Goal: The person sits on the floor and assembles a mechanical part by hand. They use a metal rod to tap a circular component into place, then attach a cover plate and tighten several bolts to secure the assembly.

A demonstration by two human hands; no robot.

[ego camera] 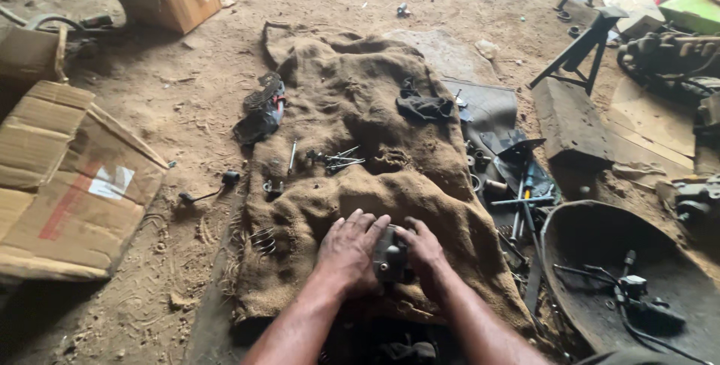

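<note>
1. Head view: I see a small dark metal part (pixel 390 258) standing on the burlap sack (pixel 352 102) spread over the dirt floor, squeezed between my two hands.
2. My left hand (pixel 349 252) lies against the part's left side, fingers spread and reaching over its top.
3. My right hand (pixel 424 252) closes on its right side; both hands are clamped on it, close together.
4. Farther up the sack lie loose bolts (pixel 339 159) and a dark rag (pixel 424 106).
5. To my right sits a round metal basin (pixel 577 222) with tools beside it; to my left, a flattened cardboard box (pixel 71 177).
</note>
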